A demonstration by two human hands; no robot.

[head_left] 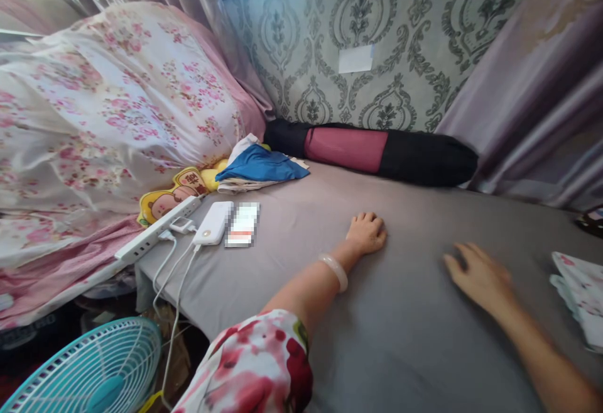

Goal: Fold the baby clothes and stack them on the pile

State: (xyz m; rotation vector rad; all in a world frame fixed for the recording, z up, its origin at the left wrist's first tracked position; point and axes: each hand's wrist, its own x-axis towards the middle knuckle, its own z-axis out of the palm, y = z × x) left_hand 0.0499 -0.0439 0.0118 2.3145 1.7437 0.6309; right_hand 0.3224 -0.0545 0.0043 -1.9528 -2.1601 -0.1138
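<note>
My left hand (367, 233), with a pale bangle (335, 272) on the wrist, rests on the grey sheet (400, 331) near the middle of the bed. Its fingers are curled down against the cloth, and no object shows in them. To the right, my right hand (483, 278) is over the same sheet, slightly smeared by motion. Its thumb stands apart from the fingers, and nothing is in it. Right of that hand lies a folded white cloth with a pink pattern (581, 290).
Along the wall lies a long black and dark pink bag (348, 148). Folded clothes with a blue piece (264, 165) sit to its left. Nearer are a phone (242, 224), a white power bank (214, 223), a power strip (157, 229) with cables, and a turquoise fan (101, 369).
</note>
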